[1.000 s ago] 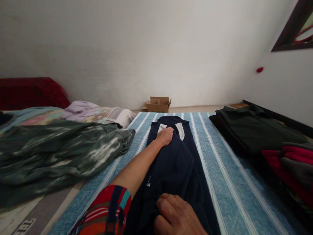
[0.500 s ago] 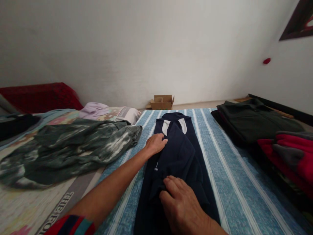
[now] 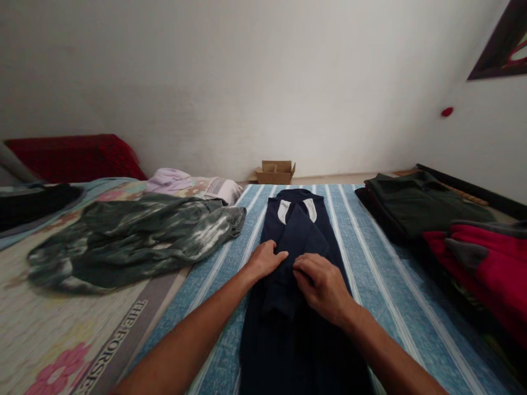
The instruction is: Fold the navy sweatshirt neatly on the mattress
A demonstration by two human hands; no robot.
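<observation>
A navy jacket [image 3: 302, 345] with white patches near its collar lies lengthwise on a blue striped bedspread [image 3: 218, 280]. Its sleeves are folded in over the body. My left hand [image 3: 264, 261] rests on the jacket's left edge, thumb apart from the fingers, pressing the cloth. Beside it, my right hand [image 3: 323, 285] has its fingers curled in a pinch at the folded sleeve on the right half of the jacket. The fabric between those fingertips is mostly hidden by the hand.
At left, a crumpled green-and-white patterned garment [image 3: 140, 241] lies on a floral sheet [image 3: 41, 323], with a lilac cloth [image 3: 168, 180] behind it. Dark folded clothes [image 3: 420, 203] and a pink-and-grey garment [image 3: 489, 252] are stacked at right. A cardboard box [image 3: 275, 173] stands by the wall.
My right hand has moved up the jacket, away from the lower sleeve end, and closed its fingers. My left hand has slid slightly down the left edge. The view has shifted a little.
</observation>
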